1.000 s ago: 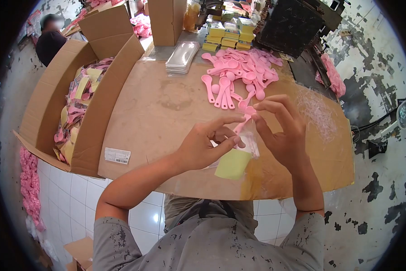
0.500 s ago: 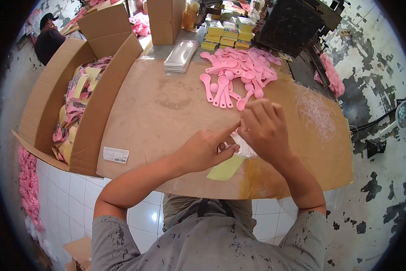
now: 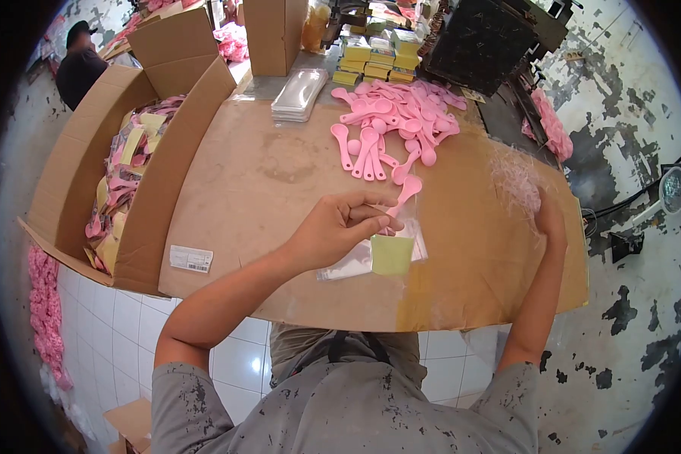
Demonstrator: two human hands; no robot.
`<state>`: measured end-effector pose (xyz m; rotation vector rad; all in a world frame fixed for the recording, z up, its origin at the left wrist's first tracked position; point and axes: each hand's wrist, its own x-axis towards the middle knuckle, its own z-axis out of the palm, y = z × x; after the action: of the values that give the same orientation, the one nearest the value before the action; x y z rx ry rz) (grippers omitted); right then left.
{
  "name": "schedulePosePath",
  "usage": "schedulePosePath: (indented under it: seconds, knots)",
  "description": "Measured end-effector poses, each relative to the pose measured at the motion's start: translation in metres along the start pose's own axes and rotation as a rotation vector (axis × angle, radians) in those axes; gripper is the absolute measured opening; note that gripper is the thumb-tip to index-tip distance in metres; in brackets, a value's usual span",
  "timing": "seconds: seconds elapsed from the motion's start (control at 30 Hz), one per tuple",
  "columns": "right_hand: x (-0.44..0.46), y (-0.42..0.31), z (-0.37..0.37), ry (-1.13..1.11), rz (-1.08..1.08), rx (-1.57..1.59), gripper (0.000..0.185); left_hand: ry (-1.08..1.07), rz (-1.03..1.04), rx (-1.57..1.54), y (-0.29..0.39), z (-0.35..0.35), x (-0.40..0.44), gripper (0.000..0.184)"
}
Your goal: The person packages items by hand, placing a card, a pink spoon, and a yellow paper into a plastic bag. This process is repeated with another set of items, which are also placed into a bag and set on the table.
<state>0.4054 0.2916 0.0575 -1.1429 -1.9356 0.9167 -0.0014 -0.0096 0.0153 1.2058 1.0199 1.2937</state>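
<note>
My left hand (image 3: 348, 227) is closed around the lower end of a pink measuring spoon (image 3: 409, 187), its bowl pointing away from me. Just below those fingers hangs or lies a pale green card (image 3: 392, 255); I cannot tell if the hand holds it too. Under them a clear plastic bag (image 3: 345, 268) rests on the cardboard. At the right, my right hand (image 3: 550, 216) reaches into a tangle of thin clear plastic strips (image 3: 513, 178); its fingers are mostly hidden there. Beyond my left hand is a heap of pink spoons (image 3: 405, 113).
An open carton (image 3: 155, 204) of packed spoons and cards stands on the left. Clear bags (image 3: 299, 94) are stacked at the back, near bundles of yellow-edged cards (image 3: 370, 57). A black machine (image 3: 476, 49) is back right. Another person (image 3: 81, 68) sits far left.
My right hand has left my left hand and swung right to the strips. The pink spoon now shows in my left hand, and the green card has shifted.
</note>
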Motion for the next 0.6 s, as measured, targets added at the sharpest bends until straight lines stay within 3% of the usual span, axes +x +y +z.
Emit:
schedulePosePath:
  seconds: [0.13,0.23,0.33,0.5,0.57,0.6]
  knots:
    - [-0.031,0.009,0.001,0.297,0.083,-0.895,0.048,0.045,-0.048,-0.059,-0.004,-0.001,0.004,0.034]
    - [-0.038,-0.008,0.018,0.298,-0.216,-0.768,0.046,0.046,-0.052,0.013,-0.010,-0.002,0.006,0.032]
    - [-0.036,-0.041,0.027,-0.015,-0.198,-0.398,0.044,0.048,-0.044,-0.011,-0.013,-0.001,0.008,0.032]
    - [-0.009,0.017,-0.011,0.098,0.358,-1.192,0.049,0.060,-0.075,0.041,-0.014,-0.004,0.007,0.030]
    - [0.004,0.049,-0.038,0.168,0.275,-1.171,0.051,0.067,-0.067,0.054,-0.013,-0.007,0.006,0.029]
    - [0.006,0.068,-0.057,0.210,0.086,-0.990,0.051,0.062,-0.058,0.049,-0.016,-0.008,0.007,0.029]
